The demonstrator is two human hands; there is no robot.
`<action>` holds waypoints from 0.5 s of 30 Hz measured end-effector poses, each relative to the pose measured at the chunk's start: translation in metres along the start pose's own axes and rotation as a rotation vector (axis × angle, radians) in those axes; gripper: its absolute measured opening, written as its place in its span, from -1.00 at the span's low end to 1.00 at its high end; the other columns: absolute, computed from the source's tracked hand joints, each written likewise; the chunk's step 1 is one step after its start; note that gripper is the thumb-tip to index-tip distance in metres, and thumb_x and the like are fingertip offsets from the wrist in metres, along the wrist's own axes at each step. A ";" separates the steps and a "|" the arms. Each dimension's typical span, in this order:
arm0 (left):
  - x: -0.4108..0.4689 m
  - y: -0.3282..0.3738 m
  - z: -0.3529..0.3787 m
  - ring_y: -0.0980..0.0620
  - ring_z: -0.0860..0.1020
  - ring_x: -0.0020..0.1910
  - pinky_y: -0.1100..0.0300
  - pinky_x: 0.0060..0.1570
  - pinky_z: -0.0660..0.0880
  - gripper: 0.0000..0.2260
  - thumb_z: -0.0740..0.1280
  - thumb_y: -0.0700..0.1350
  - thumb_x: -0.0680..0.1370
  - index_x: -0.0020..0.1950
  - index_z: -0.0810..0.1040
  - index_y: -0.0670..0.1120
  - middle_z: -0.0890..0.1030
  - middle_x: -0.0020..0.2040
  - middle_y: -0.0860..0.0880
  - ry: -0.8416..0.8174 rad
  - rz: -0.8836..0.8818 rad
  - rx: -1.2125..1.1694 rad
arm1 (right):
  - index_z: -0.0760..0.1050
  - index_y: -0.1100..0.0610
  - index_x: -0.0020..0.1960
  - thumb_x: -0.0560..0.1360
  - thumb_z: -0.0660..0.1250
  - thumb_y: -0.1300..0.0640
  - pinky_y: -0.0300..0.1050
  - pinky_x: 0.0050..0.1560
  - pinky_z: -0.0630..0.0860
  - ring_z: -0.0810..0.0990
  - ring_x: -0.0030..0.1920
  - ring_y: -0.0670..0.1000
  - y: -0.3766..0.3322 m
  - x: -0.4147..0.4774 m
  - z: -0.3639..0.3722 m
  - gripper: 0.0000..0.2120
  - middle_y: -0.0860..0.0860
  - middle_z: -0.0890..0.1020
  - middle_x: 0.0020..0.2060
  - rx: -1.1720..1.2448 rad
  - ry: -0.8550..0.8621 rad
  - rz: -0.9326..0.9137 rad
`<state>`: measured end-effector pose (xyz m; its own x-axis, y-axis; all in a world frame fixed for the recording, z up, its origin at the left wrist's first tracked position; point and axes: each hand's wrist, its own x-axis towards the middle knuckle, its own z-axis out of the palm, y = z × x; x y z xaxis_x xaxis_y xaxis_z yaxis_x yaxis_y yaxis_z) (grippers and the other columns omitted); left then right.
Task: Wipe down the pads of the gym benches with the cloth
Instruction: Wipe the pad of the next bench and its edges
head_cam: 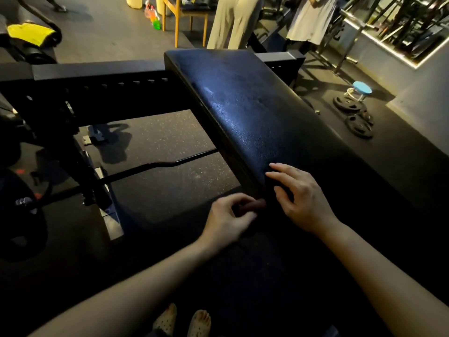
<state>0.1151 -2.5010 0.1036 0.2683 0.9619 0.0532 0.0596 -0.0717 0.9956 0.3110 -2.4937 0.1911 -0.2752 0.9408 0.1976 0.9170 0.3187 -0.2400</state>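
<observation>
Right hand [298, 198] rests spread-fingered on the bench pad [243, 105] at its near left edge. Left hand [226, 220] curls beside it, its hold unclear. The cloth is not discernible, so most wiping seems left.

Legible text: none is showing.
Item 1: a faint white marking [23, 201] is sitting on a dark object [17, 222] at 8 o'clock from the bench pad [243, 105], and it is too blurred to read.
Item 2: bottles [153, 17] are standing on the floor at 11 o'clock, their printing too small to make out.
Item 3: weight plates [349, 107] are lying at 3 o'clock, their faces too dark to read.
</observation>
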 end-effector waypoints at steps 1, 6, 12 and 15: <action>0.009 -0.001 -0.006 0.16 0.65 -0.10 0.18 0.01 0.59 -0.85 0.50 -0.23 0.49 0.02 0.71 -0.03 0.72 -0.12 0.05 0.047 -0.032 -0.012 | 0.63 0.15 0.28 0.53 0.38 0.25 0.11 0.39 0.42 0.53 0.38 0.09 0.000 0.000 0.000 -0.68 0.06 0.58 0.35 -0.004 -0.004 0.001; 0.012 -0.001 -0.009 0.26 0.61 -0.19 0.33 -0.11 0.51 -0.78 0.53 -0.20 0.47 -0.09 0.66 0.14 0.68 -0.21 0.12 0.070 -0.059 -0.013 | 0.66 0.16 0.21 0.49 0.45 0.31 0.10 0.37 0.43 0.58 0.32 0.10 -0.010 0.002 -0.002 -0.70 0.06 0.62 0.30 -0.006 0.022 0.056; 0.082 0.007 -0.075 0.12 0.61 -0.27 0.18 -0.20 0.53 -0.85 0.51 -0.29 0.48 -0.09 0.66 -0.05 0.70 -0.24 -0.01 0.072 -0.110 -0.014 | 0.70 0.12 0.04 0.49 0.43 0.28 0.03 0.40 0.34 0.65 0.13 0.05 -0.024 0.024 -0.004 -0.83 0.00 0.71 0.08 -0.071 0.075 0.127; 0.148 0.020 -0.118 -0.11 0.70 -0.10 0.07 -0.12 0.64 -0.91 0.49 -0.24 0.52 -0.01 0.65 -0.12 0.72 -0.09 -0.14 0.409 -0.164 -0.093 | 0.69 0.12 0.05 0.52 0.41 0.24 -0.07 0.35 0.32 0.66 0.03 0.05 -0.028 0.039 -0.005 -0.85 -0.02 0.71 -0.03 -0.090 0.093 0.176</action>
<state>0.0424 -2.3285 0.1404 -0.1409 0.9851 -0.0986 -0.0218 0.0965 0.9951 0.2759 -2.4669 0.2098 -0.0850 0.9650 0.2481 0.9717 0.1354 -0.1938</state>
